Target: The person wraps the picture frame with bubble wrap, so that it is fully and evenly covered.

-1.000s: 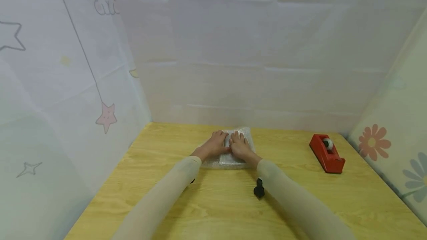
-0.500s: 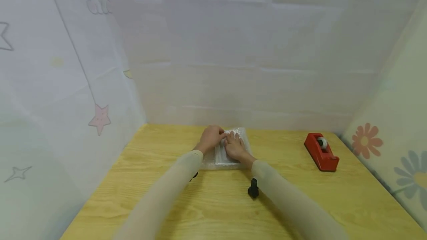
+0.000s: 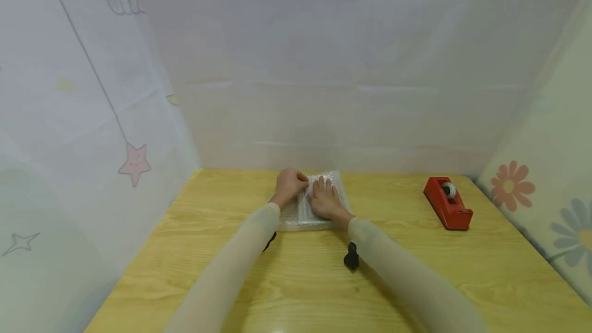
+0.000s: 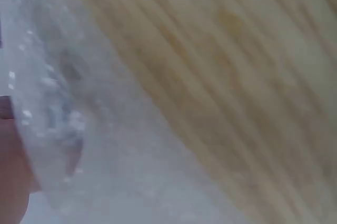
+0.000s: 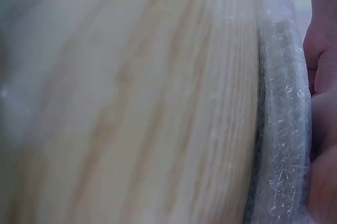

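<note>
A flat package in clear bubble wrap (image 3: 307, 218) lies on the wooden table, near its far edge. My right hand (image 3: 326, 200) rests on top of it with fingers straight, pressing it down. With thumb and fingertips, my left hand (image 3: 289, 186) pinches the wrap at the package's left side. The left wrist view has the loose film (image 4: 126, 166) close up, blurred, with part of the left hand (image 4: 13, 166) at the edge. In the right wrist view, the wrapped side (image 5: 284, 124) stands beside part of the right hand (image 5: 326, 182). What the wrap encloses is hard to make out.
A red tape dispenser (image 3: 447, 203) with a roll of clear tape stands on the table to the right. Patterned white sheets (image 3: 324, 66) hang behind the table and on both sides. Black wrist mounts (image 3: 351, 257) hang under the sleeves.
From lying flat on the package, my left hand has moved left and up and now pinches the film. My right hand stays pressed on top. The head view has shifted slightly.
</note>
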Tool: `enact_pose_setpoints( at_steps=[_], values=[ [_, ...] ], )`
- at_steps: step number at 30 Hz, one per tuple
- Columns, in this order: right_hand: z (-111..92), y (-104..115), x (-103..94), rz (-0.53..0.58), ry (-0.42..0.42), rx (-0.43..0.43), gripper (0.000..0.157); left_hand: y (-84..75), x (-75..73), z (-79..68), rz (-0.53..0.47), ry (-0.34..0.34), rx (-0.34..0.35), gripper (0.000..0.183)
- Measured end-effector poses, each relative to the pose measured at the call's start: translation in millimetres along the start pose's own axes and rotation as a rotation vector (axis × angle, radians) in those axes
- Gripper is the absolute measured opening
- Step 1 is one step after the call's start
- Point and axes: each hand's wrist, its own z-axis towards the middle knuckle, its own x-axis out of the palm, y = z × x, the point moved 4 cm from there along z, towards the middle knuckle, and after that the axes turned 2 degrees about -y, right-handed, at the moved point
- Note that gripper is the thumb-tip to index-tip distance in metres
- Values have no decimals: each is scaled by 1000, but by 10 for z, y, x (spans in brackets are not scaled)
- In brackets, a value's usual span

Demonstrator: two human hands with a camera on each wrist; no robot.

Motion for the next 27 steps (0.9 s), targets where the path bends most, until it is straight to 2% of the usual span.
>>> enact_pose_setpoints(
  at_steps=[3,6,13,18,21,27],
  values=[
    [-69,50,-82,-20,38,7,67,16,4,0,-82,22,17,6],
    [-111,74,-135,-47,62,-5,72,29,11,-2,-101,48,29,6],
    [-146,19,-250,-164,128,-118,79,56,35,38,-54,101,11,8],
    [-140,-131,-309,-317,106,-207,80,68,35,74,-34,89,-10,6],
    [-123,-217,-266,-330,106,-228,85,67,42,74,-9,82,-14,4],
    [-135,-206,-219,-303,120,-217,91,74,57,64,41,67,-5,4]
  ],
)
